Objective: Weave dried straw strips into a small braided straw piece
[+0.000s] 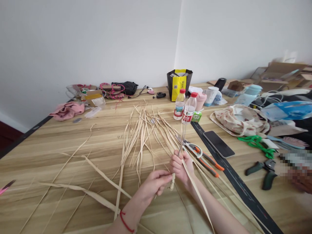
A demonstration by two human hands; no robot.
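Observation:
Near the front middle, my right hand (181, 165) is closed around a thin bundle of stems, whose wires or stalks (183, 131) stand up above the fist. Its short wrapped lower end (172, 182) sticks out below. My left hand (156, 182), with a red cord at the wrist, pinches at this wrapped end with thumb and forefinger. A long pale straw strip (195, 187) runs from my right hand down over the right forearm. Many loose dry strips (142, 130) lie fanned out on the wooden table (104, 136).
Scissors (198, 152) and orange-handled pliers (207, 164) lie right of my hands, with a phone (219, 144) and dark-green cutters (263, 170) beyond. Two bottles (179, 109) and a yellow-black bag (179, 86) stand behind. A pink cloth (68, 110) lies back left.

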